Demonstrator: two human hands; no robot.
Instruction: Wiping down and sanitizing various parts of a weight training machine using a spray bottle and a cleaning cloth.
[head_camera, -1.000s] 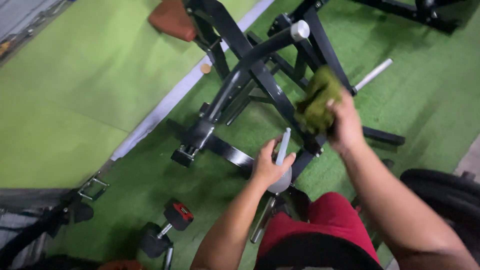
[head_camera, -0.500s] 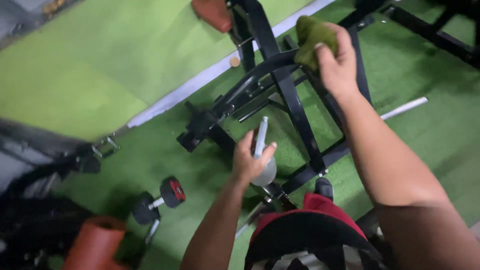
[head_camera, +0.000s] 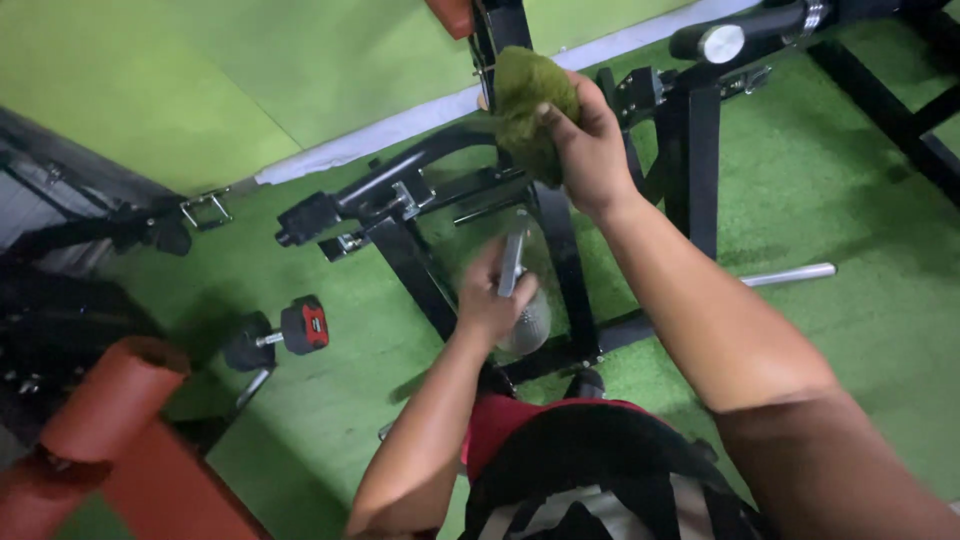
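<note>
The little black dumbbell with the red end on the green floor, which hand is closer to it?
Left. The left hand, holding a clear spray bottle, is just right of the black dumbbell with the red end. The right hand presses a green cloth on the black machine frame, farther up.

My left hand (head_camera: 490, 300) covers most of the grey spray bottle (head_camera: 525, 320); only its rounded lower body and the nozzle stem show, so I cannot read the trigger. My right hand (head_camera: 590, 150) hides the near half of the green cloth (head_camera: 520, 100), and the cloth masks the black machine frame (head_camera: 420, 270) beneath it, so contact there is not readable. Red pad (head_camera: 455, 12) cut off by the top edge. Orange roller (head_camera: 105, 395) cut off at the lower left. Dumbbell (head_camera: 275, 335) far end lost in shadow. My feet are hidden below my torso.
</note>
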